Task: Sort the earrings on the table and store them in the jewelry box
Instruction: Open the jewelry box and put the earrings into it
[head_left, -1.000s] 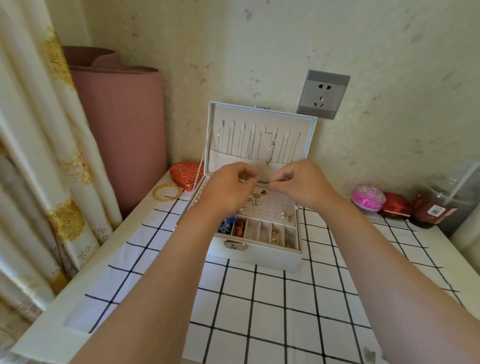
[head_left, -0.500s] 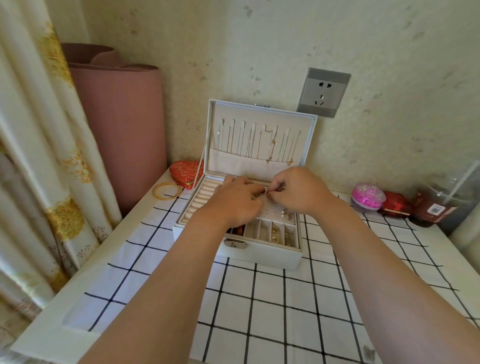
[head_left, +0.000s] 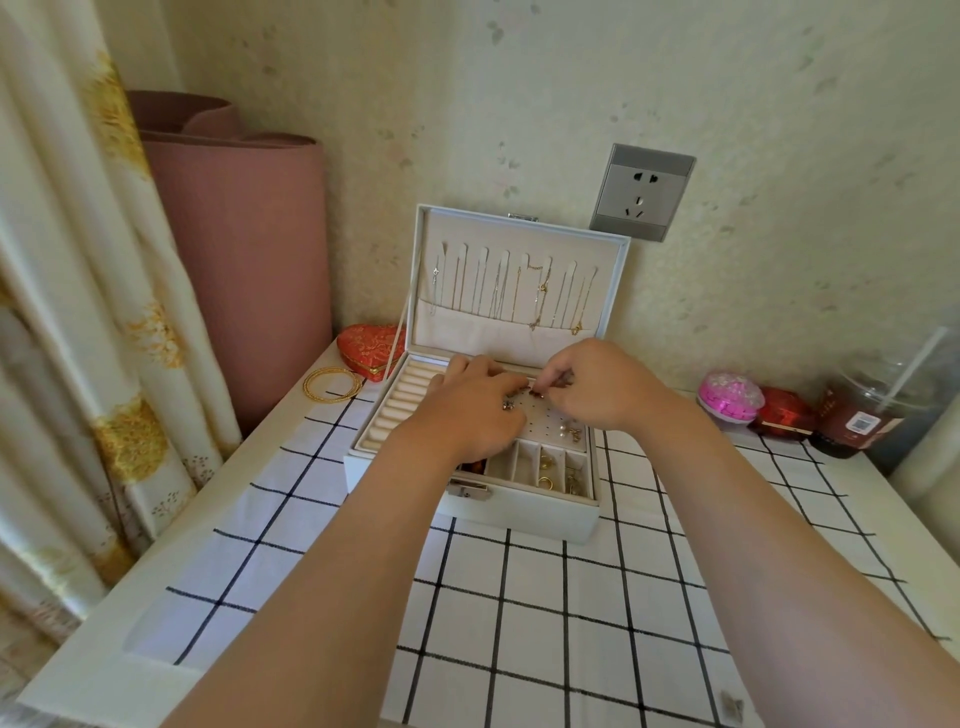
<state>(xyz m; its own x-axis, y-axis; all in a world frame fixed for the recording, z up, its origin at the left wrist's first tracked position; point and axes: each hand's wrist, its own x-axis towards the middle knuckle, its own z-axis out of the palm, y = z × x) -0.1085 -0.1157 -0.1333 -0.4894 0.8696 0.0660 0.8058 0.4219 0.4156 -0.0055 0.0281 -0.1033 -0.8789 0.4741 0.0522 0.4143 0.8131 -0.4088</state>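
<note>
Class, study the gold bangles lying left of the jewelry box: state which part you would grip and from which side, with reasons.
Pinch the near-left arc of the gold bangles from above, thumb inside the ring, fingers outside. They lie flat on the table, so only the thin rim is offered; the red heart box crowds their far right side.

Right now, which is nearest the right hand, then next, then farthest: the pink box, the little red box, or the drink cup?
1. Pink box, just to the right of the right hand.
2. Little red box, beside it, further right.
3. Drink cup, at the table's right end.
</note>
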